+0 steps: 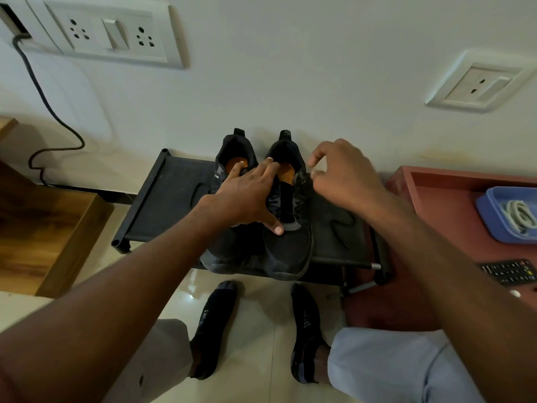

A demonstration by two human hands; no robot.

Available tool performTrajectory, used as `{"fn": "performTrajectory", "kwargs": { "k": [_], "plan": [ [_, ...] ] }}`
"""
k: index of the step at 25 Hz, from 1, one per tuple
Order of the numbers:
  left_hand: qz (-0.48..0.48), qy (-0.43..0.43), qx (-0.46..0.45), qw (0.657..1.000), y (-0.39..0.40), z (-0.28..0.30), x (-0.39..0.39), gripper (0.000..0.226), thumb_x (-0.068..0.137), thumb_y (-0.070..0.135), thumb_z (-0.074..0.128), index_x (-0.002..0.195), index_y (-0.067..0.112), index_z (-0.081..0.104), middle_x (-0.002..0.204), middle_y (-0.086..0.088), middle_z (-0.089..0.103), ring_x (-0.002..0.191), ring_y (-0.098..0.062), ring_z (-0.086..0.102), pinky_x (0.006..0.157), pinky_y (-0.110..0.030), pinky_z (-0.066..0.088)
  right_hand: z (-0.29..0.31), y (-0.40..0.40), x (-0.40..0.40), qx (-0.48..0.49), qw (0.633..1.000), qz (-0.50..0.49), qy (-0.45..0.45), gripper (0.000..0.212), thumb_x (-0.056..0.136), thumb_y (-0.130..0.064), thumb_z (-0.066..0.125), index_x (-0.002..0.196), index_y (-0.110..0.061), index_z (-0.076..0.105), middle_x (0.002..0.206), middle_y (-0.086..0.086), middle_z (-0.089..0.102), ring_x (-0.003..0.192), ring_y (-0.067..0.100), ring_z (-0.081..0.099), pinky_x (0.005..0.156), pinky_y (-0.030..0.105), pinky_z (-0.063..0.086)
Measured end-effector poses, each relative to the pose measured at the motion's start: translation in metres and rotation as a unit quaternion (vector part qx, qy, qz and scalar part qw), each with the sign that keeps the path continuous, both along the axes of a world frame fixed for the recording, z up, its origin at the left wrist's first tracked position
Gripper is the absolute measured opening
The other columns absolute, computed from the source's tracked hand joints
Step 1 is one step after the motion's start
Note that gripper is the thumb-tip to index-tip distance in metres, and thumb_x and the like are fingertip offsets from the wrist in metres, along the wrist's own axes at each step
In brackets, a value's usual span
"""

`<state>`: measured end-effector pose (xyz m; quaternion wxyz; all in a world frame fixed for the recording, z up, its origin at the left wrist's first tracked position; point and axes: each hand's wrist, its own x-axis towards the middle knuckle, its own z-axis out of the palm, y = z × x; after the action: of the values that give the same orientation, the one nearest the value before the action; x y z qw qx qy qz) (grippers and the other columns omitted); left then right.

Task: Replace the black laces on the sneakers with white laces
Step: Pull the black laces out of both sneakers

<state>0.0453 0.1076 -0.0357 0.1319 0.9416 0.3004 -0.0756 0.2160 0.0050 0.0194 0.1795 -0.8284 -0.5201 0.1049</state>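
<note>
On the black rack, our flat left hand steadies the sneakers while our right hand pinches a black lace loose.

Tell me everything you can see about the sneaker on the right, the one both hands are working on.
The right sneaker is black, apparently knit or mesh, with an orange insole showing in its opening and a heel tab against the wall. It stands upright on the black rack, toe toward the person, beside its pair. Black laces remain in it. The left hand rests on it, fingers spread, thumb on the forefoot. The right hand pinches the lace near the top eyelets.
</note>
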Motion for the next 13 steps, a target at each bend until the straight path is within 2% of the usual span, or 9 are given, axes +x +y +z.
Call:
{"fn": "performTrajectory", "kwargs": {
  "k": [2, 3, 5, 7, 9, 11, 12, 13],
  "plan": [
    [0.001, 0.000, 0.002, 1.000, -0.001, 0.001, 0.001, 0.145, 0.059, 0.073, 0.084, 0.163, 0.016, 0.000, 0.173, -0.005, 0.006, 0.158, -0.025, 0.015, 0.127, -0.055, -0.002, -0.007, -0.005, -0.008, -0.033, 0.996, 0.084, -0.027, 0.038, 0.094, -0.022, 0.070, 0.131, -0.024, 0.061, 0.127, 0.003, 0.045, 0.112, 0.021, 0.050, 0.088, 0.036, 0.047],
    [0.001, -0.001, 0.002, 1.000, -0.002, 0.002, 0.001, 0.146, 0.059, 0.072, 0.085, 0.163, 0.016, -0.001, 0.173, -0.005, 0.006, 0.158, -0.024, 0.015, 0.127, -0.056, -0.002, -0.012, -0.003, -0.015, -0.052, 0.989, 0.120, -0.062, 0.039, 0.095, -0.026, 0.071, 0.133, -0.025, 0.061, 0.129, 0.003, 0.042, 0.118, 0.023, 0.045, 0.093, 0.039, 0.048],
    [0.004, -0.002, 0.001, 1.000, -0.003, 0.003, 0.001, 0.146, 0.059, 0.072, 0.085, 0.163, 0.017, -0.003, 0.173, -0.004, 0.005, 0.158, -0.023, 0.013, 0.126, -0.058, -0.003, -0.024, 0.006, -0.025, -0.093, 0.970, 0.168, -0.151, 0.031, 0.095, -0.034, 0.071, 0.124, -0.026, 0.068, 0.133, 0.002, 0.041, 0.125, 0.026, 0.041, 0.101, 0.047, 0.045],
    [0.007, 0.000, -0.003, 1.000, -0.002, 0.002, 0.000, 0.146, 0.060, 0.071, 0.085, 0.163, 0.018, -0.005, 0.173, -0.002, 0.003, 0.159, -0.022, 0.012, 0.126, -0.059, -0.004, -0.030, 0.012, -0.028, -0.127, 0.963, 0.173, -0.165, 0.022, 0.094, -0.037, 0.072, 0.114, -0.029, 0.076, 0.137, -0.002, 0.046, 0.128, 0.026, 0.042, 0.105, 0.051, 0.040],
    [0.009, 0.001, -0.007, 1.000, -0.001, 0.001, 0.000, 0.147, 0.060, 0.072, 0.084, 0.163, 0.019, -0.005, 0.174, -0.002, 0.002, 0.159, -0.022, 0.012, 0.125, -0.060, -0.004, -0.024, 0.016, -0.023, -0.063, 0.984, 0.135, -0.101, 0.011, 0.092, -0.035, 0.074, 0.101, -0.032, 0.080, 0.127, -0.008, 0.055, 0.118, 0.021, 0.053, 0.100, 0.047, 0.044],
    [0.009, -0.001, -0.012, 1.000, 0.001, 0.000, 0.001, 0.147, 0.059, 0.072, 0.084, 0.163, 0.020, -0.005, 0.174, -0.002, 0.000, 0.159, -0.023, 0.012, 0.125, -0.060, -0.004, -0.004, 0.017, -0.009, 0.091, 0.996, 0.008, -0.006, 0.007, 0.089, -0.025, 0.072, 0.086, -0.028, 0.078, 0.110, -0.010, 0.059, 0.100, 0.016, 0.060, 0.086, 0.038, 0.050],
    [0.009, 0.000, -0.016, 1.000, 0.001, 0.000, 0.000, 0.147, 0.059, 0.072, 0.085, 0.163, 0.020, -0.005, 0.174, -0.003, 0.000, 0.159, -0.024, 0.011, 0.125, -0.060, -0.004, 0.003, 0.016, -0.002, 0.155, 0.987, -0.047, 0.020, 0.009, 0.089, -0.022, 0.070, 0.085, -0.025, 0.077, 0.108, -0.009, 0.058, 0.098, 0.017, 0.059, 0.081, 0.036, 0.050],
    [0.011, 0.002, -0.019, 1.000, 0.001, 0.000, 0.000, 0.147, 0.059, 0.072, 0.085, 0.163, 0.020, -0.006, 0.174, -0.003, -0.001, 0.159, -0.024, 0.011, 0.125, -0.061, -0.004, 0.005, 0.013, 0.003, 0.171, 0.984, -0.057, 0.002, 0.006, 0.091, -0.021, 0.069, 0.090, -0.022, 0.075, 0.112, -0.007, 0.056, 0.103, 0.019, 0.056, 0.081, 0.038, 0.050]
  ]
}}
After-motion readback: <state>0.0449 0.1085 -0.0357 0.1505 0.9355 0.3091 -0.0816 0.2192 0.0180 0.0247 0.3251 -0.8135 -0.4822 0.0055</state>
